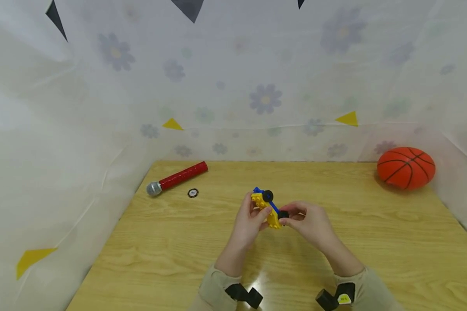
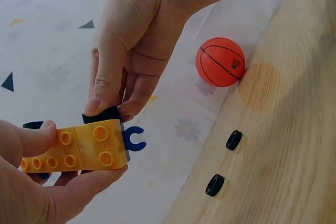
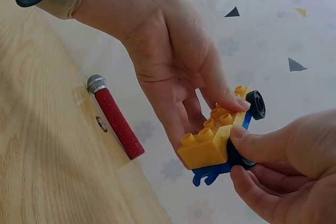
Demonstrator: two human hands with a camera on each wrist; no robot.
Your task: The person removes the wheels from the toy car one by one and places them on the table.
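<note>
Above the counter's (image 1: pixel 179 259) middle, the left hand (image 1: pixel 249 222) grips a yellow brick car (image 1: pixel 267 210) with curled fingers, while the right hand (image 1: pixel 309 222) pinches its near black wheel (image 1: pixel 283 214). Microphone (image 1: pixel 177 178) lies at the far left corner, basketball (image 1: pixel 406 167) at the far right.

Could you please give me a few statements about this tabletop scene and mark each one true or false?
1. Both hands hold the yellow brick car above the wooden table. True.
2. The right hand pinches a black wheel on the car. True.
3. The left hand rests flat on the table. False: it grips the car's yellow bricks.
4. The basketball lies beside the microphone. False: they lie at opposite back corners.
5. Two loose black wheels lie on the table. True.
</note>
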